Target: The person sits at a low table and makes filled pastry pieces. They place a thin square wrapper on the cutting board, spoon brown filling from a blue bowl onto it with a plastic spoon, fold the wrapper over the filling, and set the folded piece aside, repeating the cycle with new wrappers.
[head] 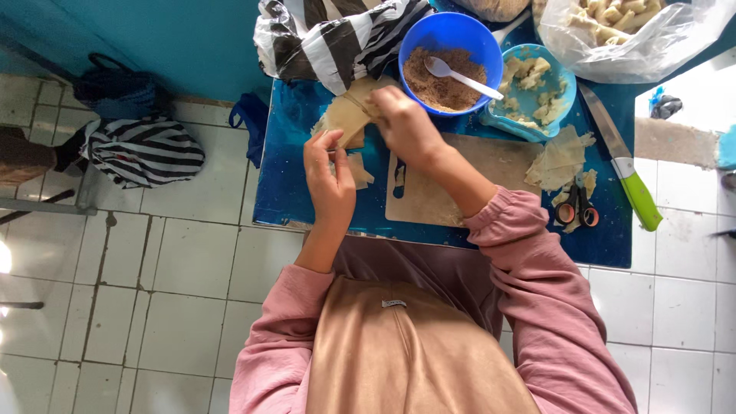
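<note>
Glossy round blue plastic bowl holds grainy brown crumbs; smooth white plastic spoon rests inside. Matt pale wooden cutting board lies on the shiny blue table. Thin beige pastry sheet looks dry, papery.

Both arms reach forward from pink sleeves pushed up above the wrists, forearms bare. The left hand sits nearer the body, palm turned inward, its fingers curled and pinched together. The right hand stretches further ahead and across, back facing up, fingers bent downward in a closed pinch.
</note>
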Available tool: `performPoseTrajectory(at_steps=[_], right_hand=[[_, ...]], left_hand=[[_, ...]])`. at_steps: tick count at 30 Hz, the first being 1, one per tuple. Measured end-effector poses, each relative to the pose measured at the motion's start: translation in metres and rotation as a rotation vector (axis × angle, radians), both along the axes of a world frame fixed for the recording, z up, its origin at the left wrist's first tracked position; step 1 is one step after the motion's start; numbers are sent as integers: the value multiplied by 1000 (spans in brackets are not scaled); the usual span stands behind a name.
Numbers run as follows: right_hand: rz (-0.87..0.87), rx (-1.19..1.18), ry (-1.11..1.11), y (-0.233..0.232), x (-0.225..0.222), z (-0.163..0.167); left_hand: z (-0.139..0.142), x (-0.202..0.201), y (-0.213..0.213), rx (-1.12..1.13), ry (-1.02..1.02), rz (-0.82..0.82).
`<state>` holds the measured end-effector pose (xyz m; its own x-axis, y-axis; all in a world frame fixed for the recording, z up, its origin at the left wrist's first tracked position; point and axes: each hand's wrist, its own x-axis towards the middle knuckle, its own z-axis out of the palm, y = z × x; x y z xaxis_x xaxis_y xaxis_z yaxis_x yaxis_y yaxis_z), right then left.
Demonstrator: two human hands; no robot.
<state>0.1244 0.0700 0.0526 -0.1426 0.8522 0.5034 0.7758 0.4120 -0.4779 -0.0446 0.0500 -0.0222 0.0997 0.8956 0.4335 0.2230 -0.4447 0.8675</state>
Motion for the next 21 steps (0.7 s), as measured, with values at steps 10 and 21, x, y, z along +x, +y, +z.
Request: performPoseTrajectory(at_steps=[10,21], right_hand=[[83,-191,579,-78,0,-4],[-55,-250,1091,-117,35,-49]], left_hand=[[2,31,-18,-712,-1041,-807],[-14,39,-40,-1045,-965,-769]])
